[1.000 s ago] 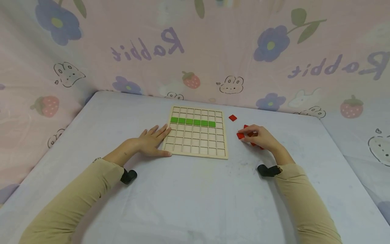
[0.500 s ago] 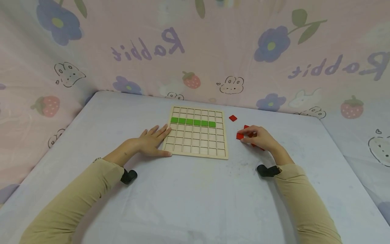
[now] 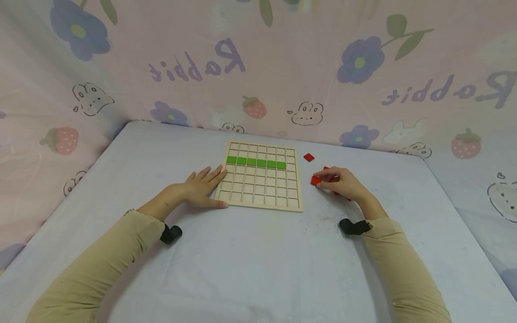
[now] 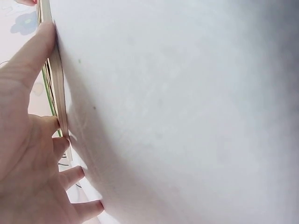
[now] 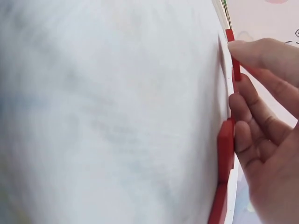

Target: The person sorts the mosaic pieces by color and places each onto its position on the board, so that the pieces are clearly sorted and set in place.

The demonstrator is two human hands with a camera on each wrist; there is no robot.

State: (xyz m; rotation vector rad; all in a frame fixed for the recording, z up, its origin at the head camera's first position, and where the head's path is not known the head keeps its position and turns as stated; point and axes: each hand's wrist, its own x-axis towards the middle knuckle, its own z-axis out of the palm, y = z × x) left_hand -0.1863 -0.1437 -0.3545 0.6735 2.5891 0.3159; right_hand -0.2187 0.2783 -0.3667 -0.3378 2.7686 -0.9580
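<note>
A wooden grid board (image 3: 258, 197) lies on the table, with a row of several green tiles (image 3: 261, 163) across its upper part. Fingers spread, my left hand (image 3: 202, 188) rests at the board's left edge, thumb by the near left corner; the left wrist view has the thumb against the board's side (image 4: 57, 74). Right of the board, my right hand (image 3: 343, 182) pinches a red square tile (image 3: 316, 180) between thumb and fingers. Other red tiles (image 5: 225, 151) lie beneath and beside that hand, partly hidden by it.
One loose red tile (image 3: 308, 157) lies past the board's upper right corner. A white cloth covers the table (image 3: 258, 264). Behind it hangs a printed curtain (image 3: 278, 58). Black wrist cameras (image 3: 353, 227) sit at both cuffs.
My right hand has shifted slightly left toward the board with the red tile pinched in it. The left hand has stayed in place at the board's edge.
</note>
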